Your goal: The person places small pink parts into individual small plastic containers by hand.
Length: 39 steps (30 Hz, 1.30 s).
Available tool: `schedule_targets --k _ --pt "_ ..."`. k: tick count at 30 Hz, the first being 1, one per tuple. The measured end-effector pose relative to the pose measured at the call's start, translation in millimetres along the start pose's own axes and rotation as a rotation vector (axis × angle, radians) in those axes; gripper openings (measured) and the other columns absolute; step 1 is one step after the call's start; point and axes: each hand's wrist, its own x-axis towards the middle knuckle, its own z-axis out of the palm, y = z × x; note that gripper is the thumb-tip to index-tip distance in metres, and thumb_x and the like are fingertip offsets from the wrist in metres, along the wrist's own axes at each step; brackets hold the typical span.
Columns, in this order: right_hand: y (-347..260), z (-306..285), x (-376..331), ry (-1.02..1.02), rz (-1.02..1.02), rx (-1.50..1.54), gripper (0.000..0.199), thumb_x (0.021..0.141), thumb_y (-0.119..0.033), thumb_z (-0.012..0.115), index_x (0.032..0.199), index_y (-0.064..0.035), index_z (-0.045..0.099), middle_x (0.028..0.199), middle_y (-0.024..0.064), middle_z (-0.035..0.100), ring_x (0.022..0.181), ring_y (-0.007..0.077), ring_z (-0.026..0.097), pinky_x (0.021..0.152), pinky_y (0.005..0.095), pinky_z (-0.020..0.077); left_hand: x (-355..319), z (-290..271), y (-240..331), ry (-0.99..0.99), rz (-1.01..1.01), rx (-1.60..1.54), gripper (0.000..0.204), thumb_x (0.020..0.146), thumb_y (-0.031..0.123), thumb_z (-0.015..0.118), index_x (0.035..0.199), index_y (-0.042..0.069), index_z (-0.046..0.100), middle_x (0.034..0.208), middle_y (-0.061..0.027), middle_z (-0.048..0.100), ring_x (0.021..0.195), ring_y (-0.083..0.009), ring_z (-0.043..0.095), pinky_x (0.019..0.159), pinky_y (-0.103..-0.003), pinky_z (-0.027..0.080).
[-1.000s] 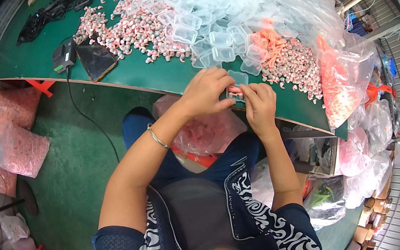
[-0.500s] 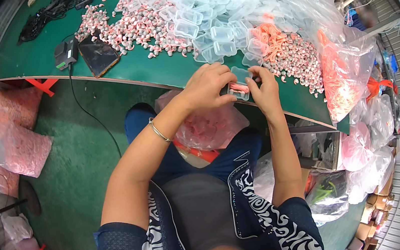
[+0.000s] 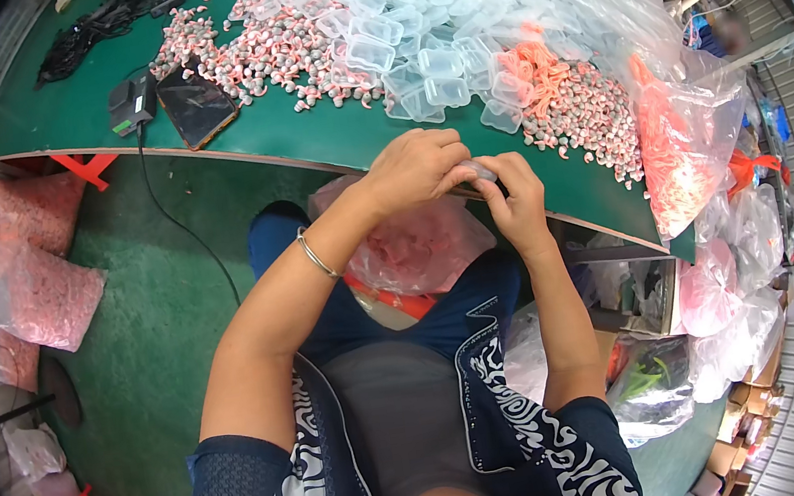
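Note:
My left hand [image 3: 418,167] and my right hand [image 3: 514,194] meet at the table's front edge. Between them they grip a small clear plastic box [image 3: 480,171], its lid folded over, with fingers covering most of it. What lies inside can hardly be made out now. Just beyond my hands are several empty clear plastic boxes [image 3: 446,91]. To their left spreads a heap of small pink-and-grey curled pieces [image 3: 288,67]. On the right, soft pink strands [image 3: 534,69] lie beside another heap of the pink-and-grey pieces [image 3: 583,118].
The green table [image 3: 294,151] holds a dark phone [image 3: 197,112], a black device with a cable [image 3: 131,104], and a clear bag of pink strands [image 3: 674,161] at its right end. A pink bag [image 3: 417,245] rests on my lap. Filled bags [image 3: 42,295] lie on the floor at left.
The clear box stood open with pink pieces visible inside; its lid is now folded over. My right fingers have moved slightly left and down around it.

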Motion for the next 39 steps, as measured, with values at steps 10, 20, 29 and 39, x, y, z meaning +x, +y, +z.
schedule_targets --k 10,20,29,39 --pt "18.6 -23.1 43.3 0.059 0.092 0.004 0.035 0.081 -0.012 0.074 0.114 -0.0039 0.065 0.108 0.0127 0.065 0.095 0.0270 0.061 0.081 0.0353 0.0489 -17.5 2.7 16.7 0.093 -0.029 0.014 0.025 0.085 0.031 0.070 0.077 0.008 0.064 0.070 -0.0073 0.054 0.069 -0.0284 0.058 0.062 -0.040 0.044" --pt "36.1 -7.8 54.3 0.211 0.038 -0.308 0.041 0.079 -0.006 0.076 0.118 -0.0031 0.064 0.114 0.0164 0.062 0.098 0.0323 0.061 0.083 0.0387 0.0501 -129.7 85.9 20.6 -0.222 -0.124 0.172 0.026 0.084 0.037 0.069 0.084 0.011 0.070 0.079 -0.0058 0.065 0.079 -0.0245 0.063 0.069 -0.039 0.046" --pt "6.8 7.4 10.6 0.161 -0.181 -0.146 0.026 0.070 -0.001 0.075 0.095 -0.0065 0.068 0.092 0.0093 0.064 0.090 0.0305 0.060 0.080 0.0407 0.0474 -133.9 70.0 1.4 -0.297 -0.292 0.088 0.017 0.085 0.023 0.068 0.094 0.008 0.070 0.085 -0.0095 0.065 0.081 -0.0314 0.066 0.073 -0.043 0.051" --pt "0.2 10.8 5.3 0.115 -0.240 -0.043 0.024 0.067 -0.006 0.078 0.088 -0.0081 0.068 0.089 0.0070 0.062 0.090 0.0289 0.060 0.079 0.0396 0.0464 -75.5 -68.5 16.1 0.458 -0.221 0.330 0.011 0.078 0.003 0.072 0.087 0.007 0.067 0.075 -0.0084 0.062 0.066 -0.0275 0.061 0.061 -0.037 0.051"
